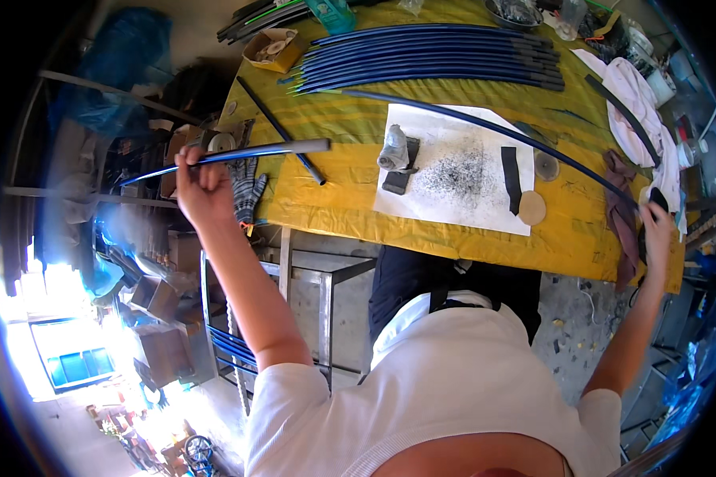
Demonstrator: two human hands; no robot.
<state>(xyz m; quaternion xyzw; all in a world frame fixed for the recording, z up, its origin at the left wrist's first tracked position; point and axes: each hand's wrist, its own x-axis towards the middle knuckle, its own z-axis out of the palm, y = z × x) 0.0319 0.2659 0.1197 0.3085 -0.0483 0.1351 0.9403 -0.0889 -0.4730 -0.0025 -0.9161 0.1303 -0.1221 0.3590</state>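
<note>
My left hand point(205, 187) is raised at the left, off the table's edge. Its fingers are closed around a blue rod point(250, 151), whose thicker grey end points right and thin end points left. At the far right my right hand point(656, 226) closes its fingers at the dark end of a long blue rod point(493, 126). That rod slants across the table, its thin tip near a row of similar blue rods point(429, 60). Beside the right fingertips is a small black and white thing, partly hidden.
A yellow-covered table point(334, 211) bears a white sheet point(422, 208) with black dust, a wrapped grey lump point(394, 149), a dark strip point(511, 179) and a tan disc point(532, 208). Another rod point(282, 131) lies at left. Cloths point(624, 215) hang at right; a metal stand point(326, 310) stands below.
</note>
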